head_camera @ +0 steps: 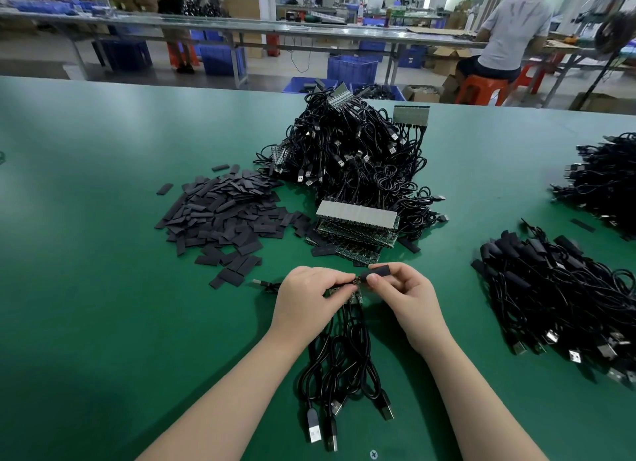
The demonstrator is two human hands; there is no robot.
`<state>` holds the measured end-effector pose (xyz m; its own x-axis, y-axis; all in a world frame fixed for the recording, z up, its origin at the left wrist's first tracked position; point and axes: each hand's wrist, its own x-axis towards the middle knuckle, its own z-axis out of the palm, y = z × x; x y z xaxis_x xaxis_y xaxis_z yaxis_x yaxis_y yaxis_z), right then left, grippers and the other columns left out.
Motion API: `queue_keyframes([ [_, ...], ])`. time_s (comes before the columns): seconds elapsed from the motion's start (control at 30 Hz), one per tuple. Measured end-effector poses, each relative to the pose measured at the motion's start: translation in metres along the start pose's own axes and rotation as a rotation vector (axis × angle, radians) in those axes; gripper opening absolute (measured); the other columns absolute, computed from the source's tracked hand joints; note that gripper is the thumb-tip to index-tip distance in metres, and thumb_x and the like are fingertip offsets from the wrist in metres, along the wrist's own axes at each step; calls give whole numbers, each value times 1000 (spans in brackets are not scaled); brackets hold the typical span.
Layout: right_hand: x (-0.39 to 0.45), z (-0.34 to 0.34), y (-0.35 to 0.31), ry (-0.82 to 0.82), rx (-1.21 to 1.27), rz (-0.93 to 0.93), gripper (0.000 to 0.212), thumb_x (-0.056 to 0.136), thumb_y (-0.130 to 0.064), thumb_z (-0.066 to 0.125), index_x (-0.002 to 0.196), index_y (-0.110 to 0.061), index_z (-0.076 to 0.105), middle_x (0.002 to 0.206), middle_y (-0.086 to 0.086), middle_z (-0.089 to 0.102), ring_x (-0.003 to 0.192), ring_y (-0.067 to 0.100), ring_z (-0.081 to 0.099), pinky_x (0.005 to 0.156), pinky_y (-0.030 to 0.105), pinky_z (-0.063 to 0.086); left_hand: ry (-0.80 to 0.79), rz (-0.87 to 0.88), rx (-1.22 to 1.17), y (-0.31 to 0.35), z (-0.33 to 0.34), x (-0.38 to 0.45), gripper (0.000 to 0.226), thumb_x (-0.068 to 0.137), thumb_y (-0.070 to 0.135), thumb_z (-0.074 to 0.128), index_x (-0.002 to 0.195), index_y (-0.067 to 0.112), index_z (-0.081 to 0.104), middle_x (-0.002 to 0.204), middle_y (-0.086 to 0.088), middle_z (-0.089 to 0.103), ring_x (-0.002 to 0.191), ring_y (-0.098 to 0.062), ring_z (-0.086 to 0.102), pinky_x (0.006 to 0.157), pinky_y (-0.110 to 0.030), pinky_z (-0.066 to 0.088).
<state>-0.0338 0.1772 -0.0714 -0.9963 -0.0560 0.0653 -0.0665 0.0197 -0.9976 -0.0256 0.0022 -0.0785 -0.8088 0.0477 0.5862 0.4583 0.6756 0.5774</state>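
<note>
My left hand grips a small strip of green circuit boards whose black USB cables trail toward me over the green table. My right hand pinches a short black sleeve between thumb and forefinger, its end right at the end of one board. The two hands meet fingertip to fingertip just above the table. The boards under my left fingers are mostly hidden.
A heap of flat black sleeves lies ahead to the left. A big tangle of USB cables with board strips sits ahead, with stacked boards in front of it. Sleeved cables are piled at the right. A person sits far back on an orange stool.
</note>
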Motion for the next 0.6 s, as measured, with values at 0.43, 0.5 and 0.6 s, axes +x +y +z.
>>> queue_keyframes([
  [0.43, 1, 6, 0, -73, -98, -54, 14, 84, -16, 77, 81, -29, 79, 82, 3, 77, 75, 13, 68, 72, 28, 54, 9, 93, 76, 1, 4, 1, 14, 80, 24, 73, 91, 23, 80, 83, 11, 75, 70, -10, 65, 68, -29, 49],
  [0.5, 1, 6, 0, -60, -104, -63, 17, 84, -16, 77, 80, -32, 78, 76, 0, 75, 69, 9, 64, 66, 22, 51, 9, 98, 63, 1, 4, 1, 13, 81, 23, 73, 92, 22, 80, 83, 10, 75, 71, -11, 66, 67, -30, 49],
  [0.6, 1, 6, -1, -63, -88, -77, 17, 84, -15, 77, 78, -30, 79, 75, -1, 75, 67, 6, 64, 64, 18, 49, 45, 115, 45, 0, 5, 0, 15, 79, 23, 73, 92, 20, 80, 83, 8, 76, 67, -12, 67, 64, -30, 50],
])
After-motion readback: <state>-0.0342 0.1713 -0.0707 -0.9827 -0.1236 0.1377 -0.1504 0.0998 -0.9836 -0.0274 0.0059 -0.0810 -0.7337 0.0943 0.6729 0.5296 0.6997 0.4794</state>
